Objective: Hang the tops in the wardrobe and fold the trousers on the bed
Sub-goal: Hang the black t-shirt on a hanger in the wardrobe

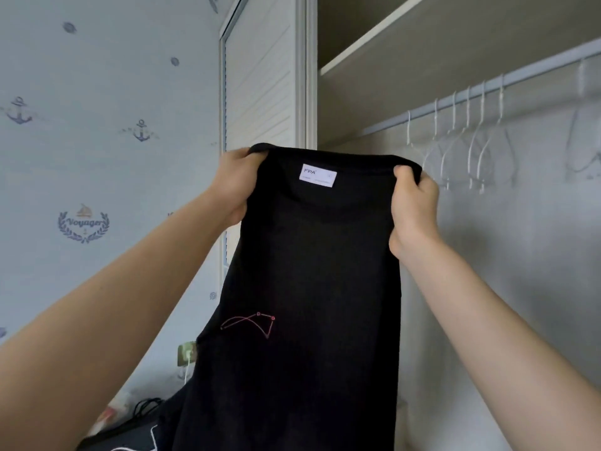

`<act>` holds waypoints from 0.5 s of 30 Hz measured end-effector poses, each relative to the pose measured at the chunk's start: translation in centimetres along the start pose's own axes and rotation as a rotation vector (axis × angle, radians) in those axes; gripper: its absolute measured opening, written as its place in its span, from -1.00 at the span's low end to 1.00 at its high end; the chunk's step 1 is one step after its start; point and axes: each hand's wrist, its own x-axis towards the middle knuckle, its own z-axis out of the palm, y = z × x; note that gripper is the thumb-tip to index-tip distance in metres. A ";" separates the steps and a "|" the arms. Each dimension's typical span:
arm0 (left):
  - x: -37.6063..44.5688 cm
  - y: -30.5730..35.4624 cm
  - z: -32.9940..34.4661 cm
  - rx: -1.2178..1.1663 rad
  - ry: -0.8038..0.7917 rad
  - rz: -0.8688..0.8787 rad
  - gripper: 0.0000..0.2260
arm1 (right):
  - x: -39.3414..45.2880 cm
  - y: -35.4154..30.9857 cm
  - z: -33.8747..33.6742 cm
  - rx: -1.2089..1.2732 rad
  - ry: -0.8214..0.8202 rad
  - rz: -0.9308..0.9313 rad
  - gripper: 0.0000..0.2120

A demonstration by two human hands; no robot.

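Head view | black top point(312, 271) held up before the open wardrobe, below the rail point(455, 100) | left hand point(235, 187) and right hand point(413, 206): each grip pinches a shoulder at the neckline | risk: no hanger in it yet; freeing a hand for the white hangers point(461, 148) may let it sag or drop

Wardrobe rail point(455, 97), pale, runs under the shelf point(406, 37) and slopes up to the right in the head view. White hangers point(468, 138) hang from it in a close group, hooks over the rail; all bare. One more hanger point(582, 125) hangs apart, far right, blurred. Shelf board above: contents not visible from this angle. Sliding door point(260, 76) stands left of the opening.
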 end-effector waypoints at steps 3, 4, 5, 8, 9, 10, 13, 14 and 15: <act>-0.5 -0.9 3.3 -0.121 -0.091 -0.156 -0.81 | 0.9 -0.8 -2.5 0.000 0.080 -0.056 -0.88; -0.5 -1.5 4.6 -0.154 -0.114 -0.235 -0.81 | 1.3 -0.9 -3.5 -0.004 0.106 -0.063 -0.89; -0.4 -2.2 5.5 -0.175 -0.141 -0.315 -0.81 | 1.4 -0.9 -4.3 -0.008 0.128 -0.064 -0.89; -0.3 -4.8 9.1 -0.192 -0.258 -0.448 -0.82 | 2.0 -0.8 -7.4 -0.047 0.209 -0.080 -0.86; -0.2 -5.9 10.4 -0.177 -0.283 -0.457 -0.82 | 2.3 -0.8 -8.6 -0.069 0.235 -0.093 -0.83; 0.0 -7.0 11.3 -0.136 -0.299 -0.439 -0.81 | 2.5 -0.7 -9.6 -0.088 0.253 -0.105 -0.79; 1.1 -11.0 13.1 0.310 -0.386 -0.218 -0.74 | 3.1 -0.7 -12.1 -0.161 0.297 -0.146 -0.70; 1.6 -12.3 13.5 0.516 -0.429 -0.148 -0.70 | 3.2 -0.6 -12.8 -0.184 0.312 -0.165 -0.68; 2.0 -13.4 13.8 0.697 -0.456 -0.107 -0.69 | 3.3 -0.5 -13.2 -0.203 0.317 -0.178 -0.67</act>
